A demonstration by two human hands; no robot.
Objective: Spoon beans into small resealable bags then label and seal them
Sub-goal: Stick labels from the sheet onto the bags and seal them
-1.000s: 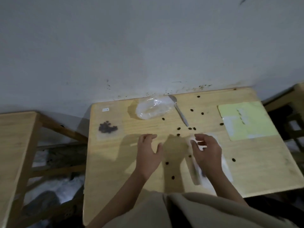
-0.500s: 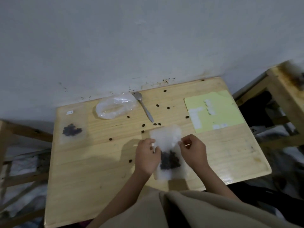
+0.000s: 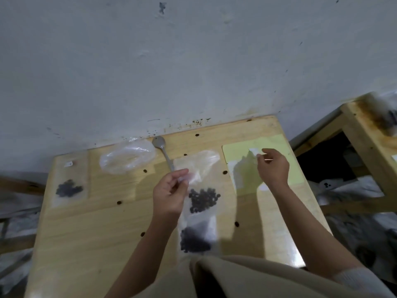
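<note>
Near the table's (image 3: 86,233) front edge, the left hand (image 3: 169,196) pinches the top corner of a limp, clear bag of beans (image 3: 204,200), light and slippery, best held by its empty upper rim. Farther right, the right hand (image 3: 272,168) pinches a small white label (image 3: 254,151) over the yellow sticker sheet (image 3: 240,151). Beyond lies the spoon (image 3: 160,145).

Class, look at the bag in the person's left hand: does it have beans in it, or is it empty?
It has beans in it. The bag pinched by the left hand shows a dark cluster of beans through the clear plastic.
</note>
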